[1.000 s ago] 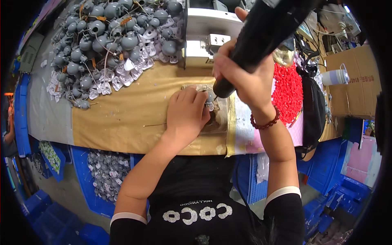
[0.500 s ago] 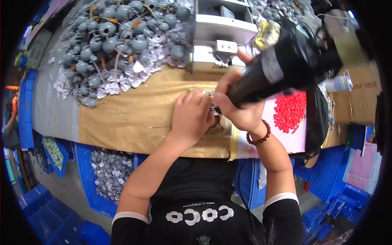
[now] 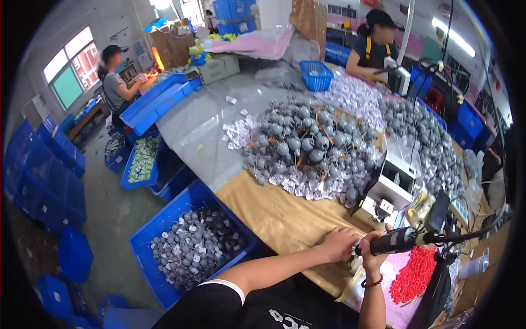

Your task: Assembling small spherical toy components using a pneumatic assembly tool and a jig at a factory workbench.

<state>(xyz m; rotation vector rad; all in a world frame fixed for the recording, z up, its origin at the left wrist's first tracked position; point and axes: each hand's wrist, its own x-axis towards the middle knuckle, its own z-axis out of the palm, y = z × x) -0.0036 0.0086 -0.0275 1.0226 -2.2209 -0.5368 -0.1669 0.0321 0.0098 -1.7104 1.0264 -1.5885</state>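
My right hand is wrapped round a black electric screwdriver, which lies nearly level with its tip end toward my left hand. Fingers bent, my left hand rests low over the brown table covering, close to that tip. Whatever it grips is hidden beneath the fingers. Just beyond both hands stands a pale metal box with a white socket block in front. Small red plastic pieces lie heaped on a pink sheet, right of my right wrist.
Grey balls with cords are piled beyond my hands, among white paper tags. A blue bin of grey parts stands left, below the table edge. Two people work farther off: one person at left, another at the far right.
My view has swung left and up, bringing the room and two people into sight. Both hands now appear lower and farther right. My right hand still holds the screwdriver.
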